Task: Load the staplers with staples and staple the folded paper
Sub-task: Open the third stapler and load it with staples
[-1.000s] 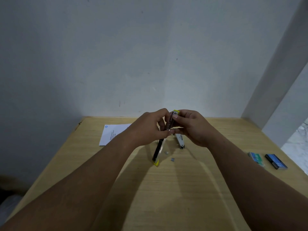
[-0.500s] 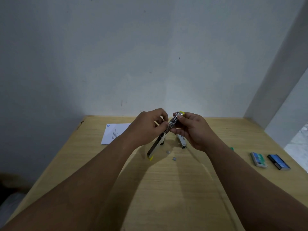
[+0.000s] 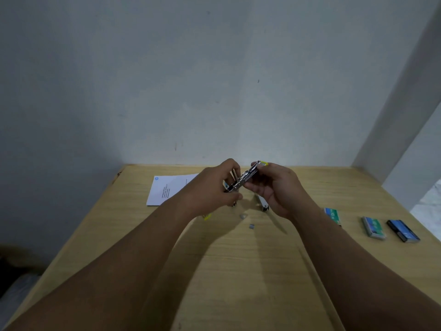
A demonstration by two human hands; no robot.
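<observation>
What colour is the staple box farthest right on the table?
Dark blue, nearly black, with a lighter blue label: the staple box at the table's right edge, head view.

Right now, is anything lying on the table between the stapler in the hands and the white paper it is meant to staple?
Nothing visible lies between them. The yellow-tipped stapler is held above the table by the left hand and right hand; the folded paper lies flat just left of them, with only bare wooden table around it.

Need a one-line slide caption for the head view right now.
Both hands, left and right, hold an opened stapler above the table; paper and staple boxes lie alongside.
</observation>
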